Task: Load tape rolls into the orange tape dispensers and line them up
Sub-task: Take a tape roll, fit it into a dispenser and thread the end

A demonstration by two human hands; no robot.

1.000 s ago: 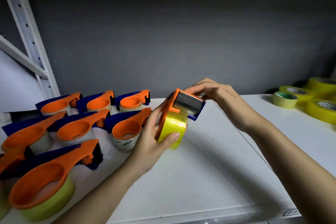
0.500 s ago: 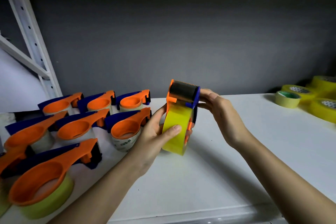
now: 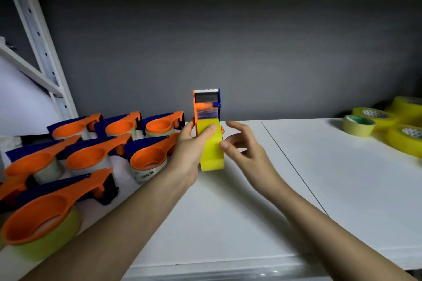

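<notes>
Holding the loaded orange tape dispenser [image 3: 207, 107] upright above the desk [image 3: 228, 212], your left hand [image 3: 191, 150] grips its yellow tape roll [image 3: 211, 153] while your right hand [image 3: 244, 146] hovers beside it, fingers loosely spread; judged light, rigid and slick, so grip the frame, avoiding the serrated blade.

Dark print on the white tape roll [image 3: 146, 172] in the nearest middle dispenser [image 3: 151, 155]. Letters inverted, too blurred to read. No other text legible.
</notes>
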